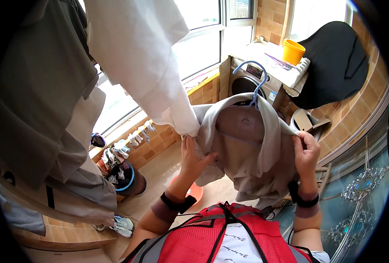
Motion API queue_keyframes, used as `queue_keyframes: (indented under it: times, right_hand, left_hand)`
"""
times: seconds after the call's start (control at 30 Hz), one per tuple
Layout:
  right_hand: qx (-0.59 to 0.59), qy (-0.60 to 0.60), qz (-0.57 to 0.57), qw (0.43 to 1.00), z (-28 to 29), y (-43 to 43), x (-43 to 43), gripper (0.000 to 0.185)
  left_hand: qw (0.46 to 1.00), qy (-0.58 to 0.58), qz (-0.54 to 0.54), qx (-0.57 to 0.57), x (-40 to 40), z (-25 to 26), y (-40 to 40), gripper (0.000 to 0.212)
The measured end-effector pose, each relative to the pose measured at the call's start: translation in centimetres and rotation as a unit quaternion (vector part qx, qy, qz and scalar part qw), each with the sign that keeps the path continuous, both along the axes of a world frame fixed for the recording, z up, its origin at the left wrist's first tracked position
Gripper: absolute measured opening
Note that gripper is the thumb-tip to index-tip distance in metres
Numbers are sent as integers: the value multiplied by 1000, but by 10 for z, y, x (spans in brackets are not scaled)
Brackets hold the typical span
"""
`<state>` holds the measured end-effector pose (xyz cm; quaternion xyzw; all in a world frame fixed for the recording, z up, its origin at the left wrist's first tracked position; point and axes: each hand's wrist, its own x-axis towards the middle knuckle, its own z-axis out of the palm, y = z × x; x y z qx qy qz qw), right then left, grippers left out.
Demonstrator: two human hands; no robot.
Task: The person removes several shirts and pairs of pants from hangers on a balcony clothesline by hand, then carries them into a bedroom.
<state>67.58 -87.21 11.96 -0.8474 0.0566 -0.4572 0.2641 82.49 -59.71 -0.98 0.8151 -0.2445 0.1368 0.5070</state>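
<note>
A beige collared jacket (247,154) hangs on a light blue clothes hanger (257,85), whose hook points up and holds onto nothing visible. My right hand (306,153) pinches the jacket's shoulder on the right, thumb and fingers closed on the cloth. My left hand (194,161) is at the opposite shoulder, its thumb apart from the fingers; part of the fingers lies against the cloth, and whether they grip it cannot be told. A white garment (141,59) hangs down from above and touches the jacket near my left hand.
Dark garments (40,92) hang at the left. Beyond the jacket stands a washing machine (273,87) with a yellow bucket (293,52) on top. A laundry-filled bin (132,180), an orange basin (196,194) and shoes (122,227) are on the floor. Glass doors (355,184) lie at the right.
</note>
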Motion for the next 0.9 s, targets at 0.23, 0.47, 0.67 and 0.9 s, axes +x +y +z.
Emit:
queue_keyframes:
  times: [0.23, 0.47, 0.67, 0.9]
  right_hand:
    - [45, 42, -3, 998, -18, 8, -12, 11]
    - [-8, 102, 23, 995, -30, -11, -14, 11]
    - [-55, 158, 139, 976, -28, -26, -6, 9]
    - [-108, 175, 153, 967, -7, -17, 3, 9]
  left_hand:
    - [994, -46, 101, -16, 2, -5, -21, 70]
    - [989, -67, 92, -97, 40, 6, 33, 33]
    - [981, -163, 95, 46, 55, 10, 75, 24]
    - [977, -163, 77, 117, 44, 39, 84, 20]
